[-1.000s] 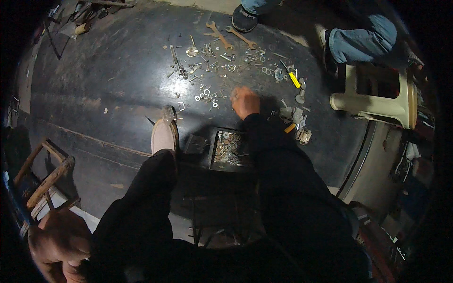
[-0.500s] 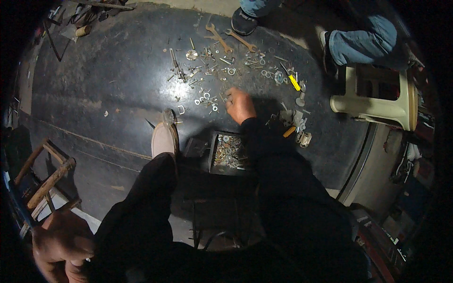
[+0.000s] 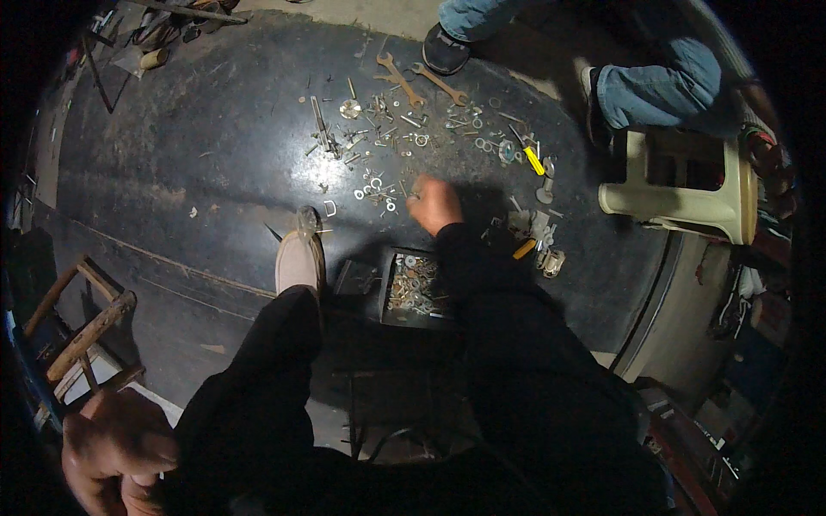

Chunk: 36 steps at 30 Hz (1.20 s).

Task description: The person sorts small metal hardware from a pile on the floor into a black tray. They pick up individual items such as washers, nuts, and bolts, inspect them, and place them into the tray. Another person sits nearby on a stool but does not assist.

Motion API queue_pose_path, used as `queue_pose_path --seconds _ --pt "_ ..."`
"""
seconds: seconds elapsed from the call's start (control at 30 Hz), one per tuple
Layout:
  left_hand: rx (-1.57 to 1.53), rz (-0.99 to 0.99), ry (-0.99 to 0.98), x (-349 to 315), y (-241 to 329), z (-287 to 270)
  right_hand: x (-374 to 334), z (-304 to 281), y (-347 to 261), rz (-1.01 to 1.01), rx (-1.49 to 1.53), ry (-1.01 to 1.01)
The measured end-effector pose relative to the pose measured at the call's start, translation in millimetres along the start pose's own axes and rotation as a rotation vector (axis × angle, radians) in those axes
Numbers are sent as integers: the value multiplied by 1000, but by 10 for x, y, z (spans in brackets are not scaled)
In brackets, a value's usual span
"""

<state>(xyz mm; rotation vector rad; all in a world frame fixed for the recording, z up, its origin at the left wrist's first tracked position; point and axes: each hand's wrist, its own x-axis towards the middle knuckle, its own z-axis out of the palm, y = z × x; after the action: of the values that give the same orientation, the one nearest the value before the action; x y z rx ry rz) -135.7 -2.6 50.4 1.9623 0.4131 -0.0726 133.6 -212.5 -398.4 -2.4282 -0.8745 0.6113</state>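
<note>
My right hand (image 3: 435,205) is low over the dark floor mat, its fingers curled together at the near edge of the scattered hardware. What they pinch, if anything, is too small to make out. Just left of it lie loose washers (image 3: 375,183). Between my feet and close to my right forearm stands a dark square tray (image 3: 385,288), filled with mixed nuts, washers and bolts (image 3: 418,285). At the lower left, my left hand (image 3: 120,443) is closed, with a tiny pale speck showing at its fingers; I cannot tell what it holds.
Two rusty wrenches (image 3: 399,79) lie at the far side near another person's shoe (image 3: 446,52). Right of the hardware are a yellow-handled tool (image 3: 533,161) and an orange-handled one (image 3: 524,249). A cream plastic stool (image 3: 671,202) stands at right, a wooden frame (image 3: 90,331) at left.
My right hand has drawn slightly nearer to me, its fingers still curled. My left hand stays closed at the lower left. The whole view has shifted a little.
</note>
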Motion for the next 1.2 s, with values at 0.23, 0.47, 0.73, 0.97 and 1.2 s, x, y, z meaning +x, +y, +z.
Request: queue_pose_path --seconds 0.23,0.47,0.73,0.97,1.2 --pt "32 -164 116 -236 61 -4 -85 -422 212 -400 -117 -518" --pt "40 -155 138 -374 77 22 -723 -839 -20 -152 -96 -982" --pt "16 -140 111 -270 91 34 -104 -445 174 -148 107 12" --pt "-38 20 10 -12 -22 25 257 -53 204 -74 157 67" --pt "-51 86 -104 218 -13 -5 269 -27 309 -66 38 318"
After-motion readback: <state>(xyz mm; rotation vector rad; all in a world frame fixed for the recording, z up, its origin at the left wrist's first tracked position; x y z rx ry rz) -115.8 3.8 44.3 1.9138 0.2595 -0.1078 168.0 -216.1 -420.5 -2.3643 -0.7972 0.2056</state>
